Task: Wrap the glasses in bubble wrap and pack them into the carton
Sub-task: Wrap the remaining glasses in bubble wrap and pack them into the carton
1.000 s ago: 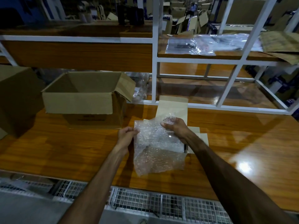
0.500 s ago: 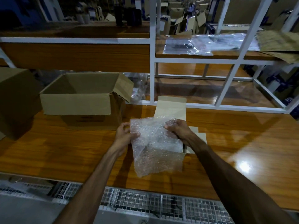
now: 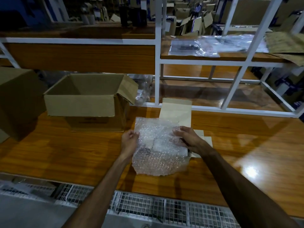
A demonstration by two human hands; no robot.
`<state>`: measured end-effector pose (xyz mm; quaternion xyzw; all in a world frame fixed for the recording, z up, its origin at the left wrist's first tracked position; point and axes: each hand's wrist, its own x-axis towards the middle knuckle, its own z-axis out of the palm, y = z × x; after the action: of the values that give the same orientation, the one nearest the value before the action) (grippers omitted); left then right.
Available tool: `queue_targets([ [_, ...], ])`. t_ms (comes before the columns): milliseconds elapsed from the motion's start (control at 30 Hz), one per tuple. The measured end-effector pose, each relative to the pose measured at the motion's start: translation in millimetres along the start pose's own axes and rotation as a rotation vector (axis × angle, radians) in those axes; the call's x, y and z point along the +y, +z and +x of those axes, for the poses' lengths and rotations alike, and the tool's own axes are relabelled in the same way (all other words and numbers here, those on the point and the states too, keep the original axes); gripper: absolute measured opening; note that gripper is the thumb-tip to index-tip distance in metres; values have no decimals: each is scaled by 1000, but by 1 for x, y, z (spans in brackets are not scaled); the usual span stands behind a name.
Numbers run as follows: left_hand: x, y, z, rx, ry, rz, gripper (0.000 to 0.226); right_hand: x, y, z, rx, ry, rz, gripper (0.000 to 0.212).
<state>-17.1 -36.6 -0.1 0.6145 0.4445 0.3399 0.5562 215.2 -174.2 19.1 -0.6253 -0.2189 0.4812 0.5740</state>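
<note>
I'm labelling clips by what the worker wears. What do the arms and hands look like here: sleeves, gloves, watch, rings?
Both forearms are bare as far as the frame shows: no sleeves in view. The left hand and right hand wear no gloves. No watch or band shows at either wrist, and no ring can be made out, though the light is dim.

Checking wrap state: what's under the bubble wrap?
Through the bubble wrap, held by both hands, a pale boxy shape shows. Beige cardboard sticks out behind. No glasses can be made out.
</note>
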Motion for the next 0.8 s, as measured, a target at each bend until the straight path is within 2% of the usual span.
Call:
queue_targets([
  [67,0,-2,0,3,29,4,20,2,-1,-2,-63,-46,-101,31],
  [133,-1,-4,2,28,27,-18,20,2,0,-3,-37,-71,-175,29],
  [300,6,-6,3,23,-35,-142,15,-7,1,-5,-21,-64,-152,29],
  [433,22,-15,1,-132,-150,-310,42,-10,-3,-4,-40,-52,-141,32],
  [500,25,-20,3,-198,-191,-335,47,-14,-5,-6,-36,-52,-135,29],
  [700,27,-22,5,-153,-204,-324,25,-17,-2,-9,-19,-92,-90,24],
  [800,26,-23,8,-155,-212,-366,26,-22,3,-11,8,-104,-51,19],
])
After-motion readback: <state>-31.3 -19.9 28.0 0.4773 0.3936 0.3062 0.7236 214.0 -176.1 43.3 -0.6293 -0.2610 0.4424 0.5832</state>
